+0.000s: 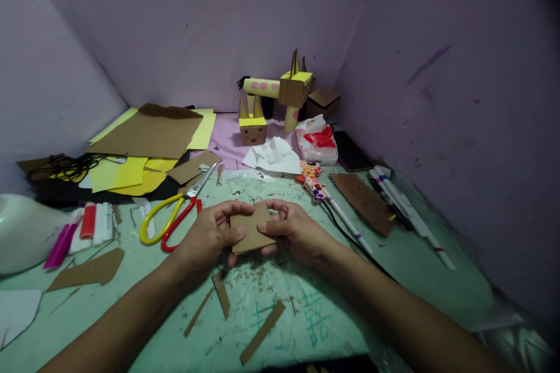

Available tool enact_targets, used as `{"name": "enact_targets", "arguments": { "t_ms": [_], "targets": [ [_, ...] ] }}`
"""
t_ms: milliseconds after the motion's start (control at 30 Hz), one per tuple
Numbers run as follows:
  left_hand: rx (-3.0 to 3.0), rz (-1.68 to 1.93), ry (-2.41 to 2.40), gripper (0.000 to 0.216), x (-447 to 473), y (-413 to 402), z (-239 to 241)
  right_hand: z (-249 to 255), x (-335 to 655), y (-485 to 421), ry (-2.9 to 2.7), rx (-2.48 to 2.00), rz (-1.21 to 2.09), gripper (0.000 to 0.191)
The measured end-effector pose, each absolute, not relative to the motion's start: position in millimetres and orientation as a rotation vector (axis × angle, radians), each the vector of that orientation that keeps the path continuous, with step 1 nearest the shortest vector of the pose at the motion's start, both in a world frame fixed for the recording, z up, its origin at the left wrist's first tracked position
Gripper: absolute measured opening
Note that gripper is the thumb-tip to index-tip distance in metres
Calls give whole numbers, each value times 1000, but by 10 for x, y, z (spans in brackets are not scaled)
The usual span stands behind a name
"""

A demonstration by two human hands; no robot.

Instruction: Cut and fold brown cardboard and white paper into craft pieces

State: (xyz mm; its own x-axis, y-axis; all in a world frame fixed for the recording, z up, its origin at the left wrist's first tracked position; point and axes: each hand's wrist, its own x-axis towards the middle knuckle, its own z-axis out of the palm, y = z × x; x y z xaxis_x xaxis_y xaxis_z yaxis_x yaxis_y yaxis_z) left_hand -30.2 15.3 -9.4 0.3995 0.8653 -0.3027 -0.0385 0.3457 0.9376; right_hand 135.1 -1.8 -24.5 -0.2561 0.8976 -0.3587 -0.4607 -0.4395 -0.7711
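Note:
A small squarish piece of brown cardboard is held up between both hands above the middle of the table. My left hand grips its left side, thumb on the face and fingers behind. On the opposite side my right hand pinches it the same way. The lower edge looks layered, but I cannot tell how many pieces there are. Scissors with a yellow and a red handle lie partly open just left of my left hand. Narrow cardboard strips lie on the table below the hands.
Cardboard and yellow sheets are stacked at back left, near glue tubes and markers. A small cardboard box with ears stands behind a crumpled tissue. Pens and a brown cardboard piece lie right. A cable crosses near my right forearm.

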Motion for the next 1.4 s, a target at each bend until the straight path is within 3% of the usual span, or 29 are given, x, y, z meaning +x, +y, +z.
{"name": "enact_targets", "arguments": {
  "t_ms": [533, 700, 767, 1033, 1233, 1400],
  "targets": [
    [980, 775, 950, 35, -309, 173, -111, -234, 1357, -11, -703, -1010, 1850, 48],
    [936, 902, 875, 28, -352, 189, -78, -215, 1407, 10, -618, -909, 1881, 34],
    [917, 895, 832, 32, -383, 200, -70, -211, 1417, 17, -550, -907, 1889, 38],
    [847, 756, 829, 58, -386, 195, -61, -250, 1379, -8, -610, -1007, 1784, 25],
    [1147, 627, 941, 45, -323, 152, -94, -262, 1349, -30, -549, -920, 1845, 32],
    [1518, 534, 979, 42, -383, 53, -42, -304, 1295, -36, -695, -1093, 1628, 31]
  ]
}}
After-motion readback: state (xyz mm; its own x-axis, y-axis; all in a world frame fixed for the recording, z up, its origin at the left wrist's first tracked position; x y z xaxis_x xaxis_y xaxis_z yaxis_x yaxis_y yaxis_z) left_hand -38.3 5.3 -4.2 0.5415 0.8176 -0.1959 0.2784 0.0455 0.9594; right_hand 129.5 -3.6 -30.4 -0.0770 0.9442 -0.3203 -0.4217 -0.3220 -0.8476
